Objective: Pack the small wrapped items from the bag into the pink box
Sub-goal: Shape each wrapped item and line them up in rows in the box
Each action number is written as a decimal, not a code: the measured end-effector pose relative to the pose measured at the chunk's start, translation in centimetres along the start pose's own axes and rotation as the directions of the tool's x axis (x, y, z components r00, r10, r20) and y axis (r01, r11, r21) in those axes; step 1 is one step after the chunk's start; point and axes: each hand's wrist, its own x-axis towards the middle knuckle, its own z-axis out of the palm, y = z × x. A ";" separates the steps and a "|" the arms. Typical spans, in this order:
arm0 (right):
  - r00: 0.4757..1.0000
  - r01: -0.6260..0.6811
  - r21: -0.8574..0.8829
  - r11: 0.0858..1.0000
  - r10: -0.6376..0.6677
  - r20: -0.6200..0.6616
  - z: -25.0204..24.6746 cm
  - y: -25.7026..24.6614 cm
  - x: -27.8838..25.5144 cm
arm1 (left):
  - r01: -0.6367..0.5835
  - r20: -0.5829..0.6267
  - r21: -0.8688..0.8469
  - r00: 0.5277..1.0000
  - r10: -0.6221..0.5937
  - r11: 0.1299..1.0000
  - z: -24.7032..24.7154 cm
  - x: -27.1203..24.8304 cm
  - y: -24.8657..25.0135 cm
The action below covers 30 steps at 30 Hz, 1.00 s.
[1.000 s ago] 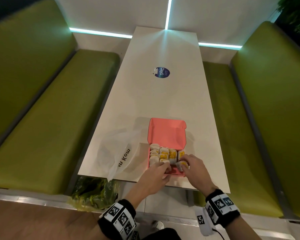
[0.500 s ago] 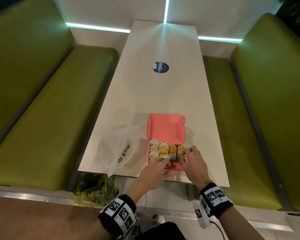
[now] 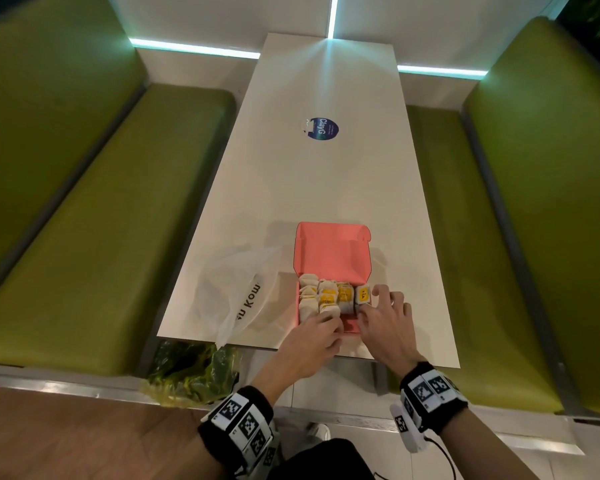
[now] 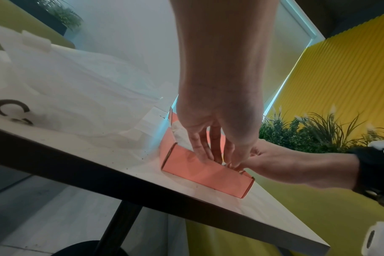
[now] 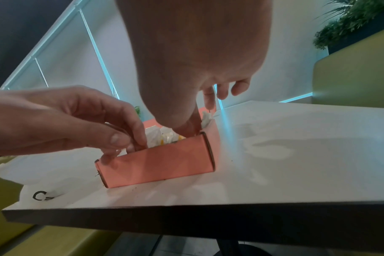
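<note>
The pink box [image 3: 331, 252] stands with its lid folded back near the front edge of the white table [image 3: 326, 185]. Several wrapped items [image 3: 321, 299], white with yellow labels, fill its rows. My left hand [image 3: 329, 323] reaches over the front wall [image 5: 160, 164], and its fingertips [image 4: 213, 155] press on the front-row items. My right hand [image 3: 369, 301] is at the box's right side. Its thumb and forefinger pinch the rightmost wrapped item [image 3: 363, 294], with the other fingers lifted. The white plastic bag [image 3: 229, 292] lies flat left of the box.
A round blue sticker [image 3: 323, 129] lies on the table further back. Green benches [image 3: 101, 237] run along both sides. A green plastic bag [image 3: 191, 372] sits below the table's front left corner. The table's front edge [image 5: 186, 213] is just behind the box.
My right hand carried a yellow-labelled item from the front right of the box to the back right slot. My left hand stayed at the front row.
</note>
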 end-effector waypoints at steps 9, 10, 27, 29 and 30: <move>1.000 0.012 0.244 0.970 -0.007 -0.022 -2.5 -0.8 -0.1 | 0.114 -0.494 -0.038 0.861 -0.118 0.993 -3.6 -2.3 -2.7; 0.999 0.032 0.287 0.957 -0.026 -0.028 -3.0 -1.4 0.2 | 0.183 -0.571 -0.029 0.804 -0.166 0.983 -4.3 -2.7 -3.5; 0.809 0.484 0.099 0.870 -0.487 0.328 -3.9 -19.1 5.9 | 0.337 -0.614 -0.458 0.549 -0.567 0.823 -12.3 -7.0 -10.1; 0.811 0.465 0.069 0.882 -0.456 0.366 -4.3 -19.6 6.1 | 0.335 -0.590 -0.474 0.565 -0.577 0.814 -12.8 -7.4 -10.5; 0.808 0.457 0.084 0.885 -0.453 0.377 -4.4 -20.1 6.2 | 0.332 -0.570 -0.479 0.587 -0.575 0.813 -12.9 -7.4 -10.6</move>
